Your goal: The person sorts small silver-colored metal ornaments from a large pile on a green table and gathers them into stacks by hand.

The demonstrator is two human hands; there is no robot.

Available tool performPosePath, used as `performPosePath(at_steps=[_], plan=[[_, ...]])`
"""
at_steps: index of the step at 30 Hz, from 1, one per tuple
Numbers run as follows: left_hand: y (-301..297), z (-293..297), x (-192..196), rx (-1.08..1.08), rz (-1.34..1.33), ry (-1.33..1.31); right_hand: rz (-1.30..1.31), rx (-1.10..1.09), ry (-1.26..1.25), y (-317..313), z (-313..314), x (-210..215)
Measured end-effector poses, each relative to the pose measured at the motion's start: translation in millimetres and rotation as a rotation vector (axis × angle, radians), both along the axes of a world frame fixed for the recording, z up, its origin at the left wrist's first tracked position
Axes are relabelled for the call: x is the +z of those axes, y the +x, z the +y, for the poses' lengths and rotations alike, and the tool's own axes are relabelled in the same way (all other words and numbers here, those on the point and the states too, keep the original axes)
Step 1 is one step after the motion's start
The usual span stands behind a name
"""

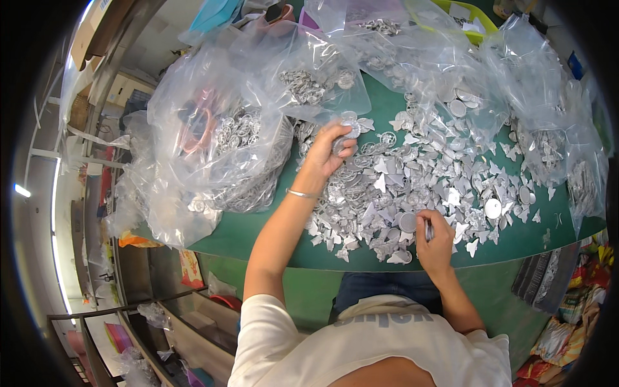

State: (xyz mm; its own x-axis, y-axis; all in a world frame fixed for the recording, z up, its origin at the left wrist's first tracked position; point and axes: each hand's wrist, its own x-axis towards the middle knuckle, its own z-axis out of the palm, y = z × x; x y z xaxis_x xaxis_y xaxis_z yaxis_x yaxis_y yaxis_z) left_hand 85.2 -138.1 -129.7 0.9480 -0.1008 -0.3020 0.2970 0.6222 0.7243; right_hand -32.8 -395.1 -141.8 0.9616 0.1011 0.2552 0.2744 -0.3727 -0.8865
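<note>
Your left hand (330, 147) pinches a silver disc (350, 124) beside the plastic bag (213, 142), your right hand (433, 233) grips stacked discs (429, 229) farther off; a loosened grip could scatter them into the desk's (258, 232) scrap pile (438, 174).

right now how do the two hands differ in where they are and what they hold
The left hand reaches far out to the pile's back edge, pinching a round silver disc; the right hand stays near the table's front edge, gripping a small stack of discs. Only the left wrist wears a thin bracelet. Both are bare.
</note>
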Motion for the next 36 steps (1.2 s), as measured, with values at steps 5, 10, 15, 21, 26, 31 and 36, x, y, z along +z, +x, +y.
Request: performPosePath(at_steps=[5,10,15,21,26,31,36], plan=[[-16.4,14.0,7.4,0.005,-0.040,-0.148,-0.021,0.007,0.003,-0.5,-1.7,-0.8],[-2.2,22.3,13.2,0.089,-0.130,1.356,-0.057,-0.004,0.021,-0.2,-1.4,-1.6],[6.4,15.7,7.7,-0.006,-0.235,2.011,-0.035,-0.002,0.022,-1.1,-1.4,-0.9],[15.7,18.2,12.9,-0.191,-0.315,2.134,-0.061,-0.007,0.026,-0.3,-1.2,-1.3],[18.5,33.6,3.2,-0.202,-0.399,2.075,-0.066,-0.001,0.040,-0.4,-0.1,-1.2],[-11.1,28.5,33.2,-0.245,0.038,0.564,-0.058,-0.001,0.044,-1.6,0.1,-1.1],[-75.8,-10.6,20.7,-0.194,-0.089,-0.510,-0.073,-0.012,0.033,-0.6,0.3,-3.7]])
